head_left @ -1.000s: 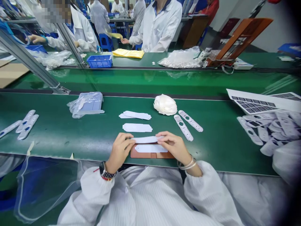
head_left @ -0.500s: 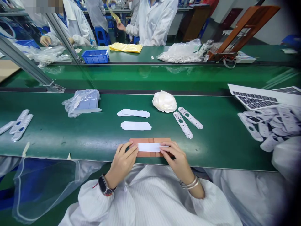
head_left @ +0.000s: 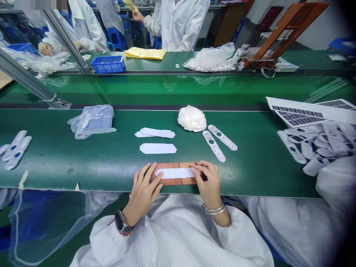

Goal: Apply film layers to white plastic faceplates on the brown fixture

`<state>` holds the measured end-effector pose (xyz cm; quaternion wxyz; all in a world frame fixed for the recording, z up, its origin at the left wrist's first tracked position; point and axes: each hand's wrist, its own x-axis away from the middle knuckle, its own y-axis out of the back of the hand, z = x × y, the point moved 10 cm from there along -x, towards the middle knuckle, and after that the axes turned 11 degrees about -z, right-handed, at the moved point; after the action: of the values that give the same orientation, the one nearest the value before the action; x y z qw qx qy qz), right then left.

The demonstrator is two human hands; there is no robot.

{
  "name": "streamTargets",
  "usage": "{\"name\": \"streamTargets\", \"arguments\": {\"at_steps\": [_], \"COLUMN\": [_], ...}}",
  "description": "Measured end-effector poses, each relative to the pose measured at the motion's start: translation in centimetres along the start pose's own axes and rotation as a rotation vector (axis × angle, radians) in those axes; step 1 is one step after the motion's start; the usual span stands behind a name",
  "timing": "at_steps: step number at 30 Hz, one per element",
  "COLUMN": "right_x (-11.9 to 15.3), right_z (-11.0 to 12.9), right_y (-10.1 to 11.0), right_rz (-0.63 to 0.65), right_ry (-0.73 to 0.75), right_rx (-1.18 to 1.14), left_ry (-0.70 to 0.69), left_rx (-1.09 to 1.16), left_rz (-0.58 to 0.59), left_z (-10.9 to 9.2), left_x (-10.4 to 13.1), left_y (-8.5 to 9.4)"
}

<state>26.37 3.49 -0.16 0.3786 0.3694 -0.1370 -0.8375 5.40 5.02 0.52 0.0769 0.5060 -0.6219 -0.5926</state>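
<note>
A second ago our hands held one white strip up over the brown block, with another lying on it; now we see a single white strip (head_left: 175, 173) flat on the brown block (head_left: 172, 181). Our left hand (head_left: 142, 191) has spread its fingers, uncovering the strip's left tab, and our right hand (head_left: 209, 183) has curled more at the other end. Across from us, a co-worker's hand (head_left: 138, 16) with something yellow is higher than before.
</note>
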Motion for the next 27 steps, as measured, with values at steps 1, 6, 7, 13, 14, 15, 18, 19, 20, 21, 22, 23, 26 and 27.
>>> {"name": "streamTargets", "arguments": {"at_steps": [1, 6, 7, 13, 14, 15, 18, 19, 20, 21, 22, 23, 26, 27], "right_x": [0.0, 0.0, 0.0, 0.2, 0.4, 0.8, 2.1, 2.5, 2.7, 2.9, 2.9, 3.0, 2.9, 2.8], "right_z": [-0.1, -1.7, -1.8, 1.8, 3.2, 4.7, 8.4, 9.2, 9.7, 9.9, 10.0, 10.0, 9.6, 9.6], "right_y": [0.0, 0.0, 0.0, -0.5, -1.2, -2.2, -5.8, -6.9, -7.7, -8.4, -8.9, -9.1, -9.3, -9.2], "right_rz": [0.019, 0.056, 0.052, 0.035, 0.063, 0.105, 0.247, 0.274, 0.290, 0.298, 0.301, 0.301, 0.305, 0.310], "right_ry": [0.001, -0.001, 0.000, 0.074, 0.103, 0.132, 0.190, 0.196, 0.197, 0.193, 0.187, 0.179, 0.164, 0.165], "right_rx": [0.004, 0.079, 0.098, 0.163, 0.131, 0.087, -0.020, -0.022, -0.020, -0.015, -0.010, -0.005, 0.000, 0.000], "left_ry": [-0.004, 0.026, 0.062, 0.640, 0.688, 0.719, 0.810, 0.833, 0.853, 0.871, 0.886, 0.900, 0.932, 0.939], "left_rx": [-0.008, 0.044, 0.093, 0.545, 0.577, 0.608, 0.717, 0.746, 0.769, 0.786, 0.800, 0.811, 0.831, 0.836], "left_rz": [0.002, 0.025, 0.023, -0.132, -0.107, -0.073, 0.011, 0.028, 0.041, 0.049, 0.055, 0.058, 0.063, 0.064], "left_z": [-0.1, -0.3, 0.0, 5.4, 5.9, 6.1, 6.5, 6.5, 6.4, 6.4, 6.3, 6.2, 6.2, 6.2], "left_x": [0.1, 0.5, 0.5, 1.6, 1.8, 2.0, 2.3, 2.3, 2.4, 2.4, 2.5, 2.6, 2.9, 3.0], "left_y": [-0.1, -0.3, -0.2, 0.8, 0.5, 0.2, -0.8, -1.0, -1.1, -1.3, -1.4, -1.4, -1.6, -1.6]}}
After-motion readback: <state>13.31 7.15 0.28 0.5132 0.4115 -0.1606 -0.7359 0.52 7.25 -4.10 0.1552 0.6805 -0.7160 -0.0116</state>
